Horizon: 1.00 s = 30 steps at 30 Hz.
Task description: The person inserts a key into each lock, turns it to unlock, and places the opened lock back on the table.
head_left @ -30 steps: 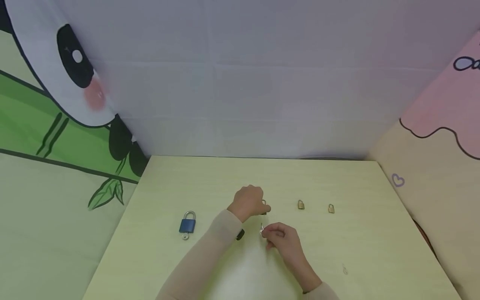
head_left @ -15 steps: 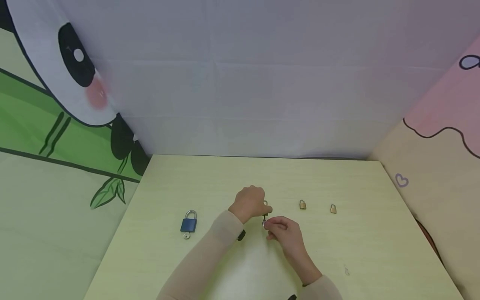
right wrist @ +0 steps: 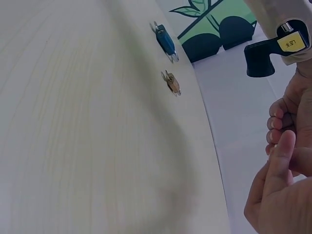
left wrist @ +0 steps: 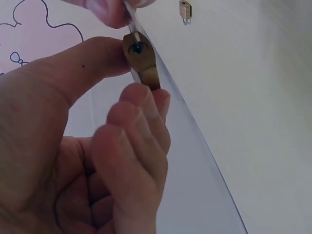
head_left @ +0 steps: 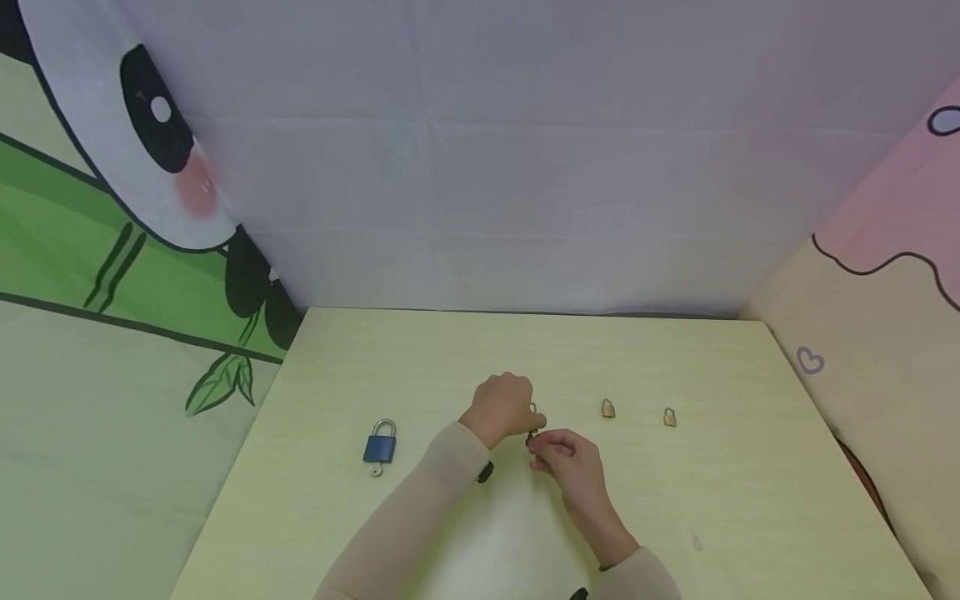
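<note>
Over the middle of the table, my left hand [head_left: 501,408] holds a small brass padlock [left wrist: 146,68] between thumb and fingers. Its keyhole face points toward my right hand [head_left: 572,471]. Thumb and forefinger of that hand pinch a small silvery key [left wrist: 132,22], whose blade meets the keyhole in the left wrist view. How deep the blade sits, I cannot tell. Most of the padlock is covered by my left hand in the head view, with part of its shackle [head_left: 533,407] showing.
A blue padlock [head_left: 379,448] with a key in it lies at the left. Near it, a brass padlock [right wrist: 172,84] with a key shows in the right wrist view. Two small brass padlocks [head_left: 608,409] [head_left: 670,418] lie at the right. A printed cloth wall [head_left: 480,167] surrounds the table.
My right hand has moved up toward the left hand, bringing the key from below the brass padlock to its keyhole. The left hand keeps holding the padlock in place.
</note>
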Available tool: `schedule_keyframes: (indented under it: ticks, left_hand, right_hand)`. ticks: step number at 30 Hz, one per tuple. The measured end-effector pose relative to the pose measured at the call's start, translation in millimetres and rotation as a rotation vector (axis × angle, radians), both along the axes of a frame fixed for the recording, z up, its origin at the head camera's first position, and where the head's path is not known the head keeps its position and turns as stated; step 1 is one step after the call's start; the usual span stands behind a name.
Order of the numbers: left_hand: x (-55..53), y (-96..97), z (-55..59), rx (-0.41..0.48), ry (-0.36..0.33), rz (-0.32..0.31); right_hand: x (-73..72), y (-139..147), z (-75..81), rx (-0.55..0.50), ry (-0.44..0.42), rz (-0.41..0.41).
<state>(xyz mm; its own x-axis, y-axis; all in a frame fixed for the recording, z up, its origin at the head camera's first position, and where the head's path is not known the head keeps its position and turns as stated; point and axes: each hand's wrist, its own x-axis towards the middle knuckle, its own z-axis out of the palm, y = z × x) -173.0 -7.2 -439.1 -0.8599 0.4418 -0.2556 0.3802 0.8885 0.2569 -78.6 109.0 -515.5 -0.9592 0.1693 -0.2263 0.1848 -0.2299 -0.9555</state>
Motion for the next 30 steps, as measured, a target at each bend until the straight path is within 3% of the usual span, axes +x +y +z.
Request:
schedule_keyframes:
  ticks: [8,14,21,30]
  left_hand:
    - [1.0,-2.0,-1.0,0.018,0.016,-0.013]
    - [1.4,-4.5,-3.1,0.048,0.000,0.012]
    - [1.4,-7.8,-4.8,0.094,0.003,0.028]
    - [0.7,-10.9,-4.2,0.128,-0.010,0.017]
  right_hand:
    - [-2.5,-5.3,-2.7,-0.037,-0.005,-0.069]
    - [-1.2,-10.5,-2.5,-0.063,0.006,-0.113]
    - [-2.1,-11.7,-6.1,-0.102,0.006,-0.117]
    - [-2.1,-14.1,-6.7,-0.227,-0.019,-0.124]
